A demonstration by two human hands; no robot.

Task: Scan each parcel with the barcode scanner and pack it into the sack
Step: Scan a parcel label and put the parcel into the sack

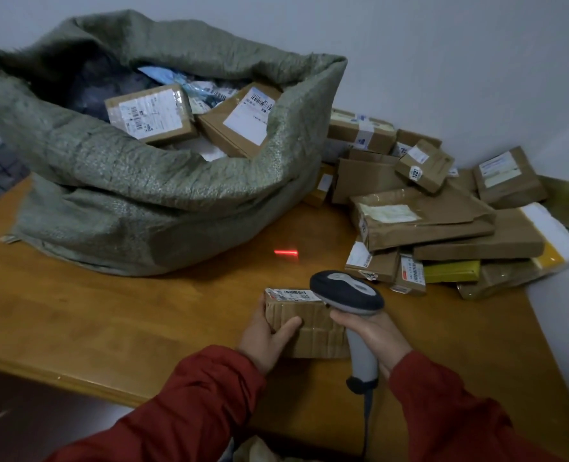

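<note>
A left hand [263,338] grips a cardboard parcel [313,328] on the table [110,328], thumb across its near face, label up for the barcode scanner [346,291]. The right hand's [379,335] fingers [341,317] wrap the scanner's handle. Its red scan line [286,252] falls on the table beyond the label. The open sack [143,181] stands left, with more parcels [443,221] piled right.

One head-worn view — looking forward and down, close over the wooden table [116,328]
</note>
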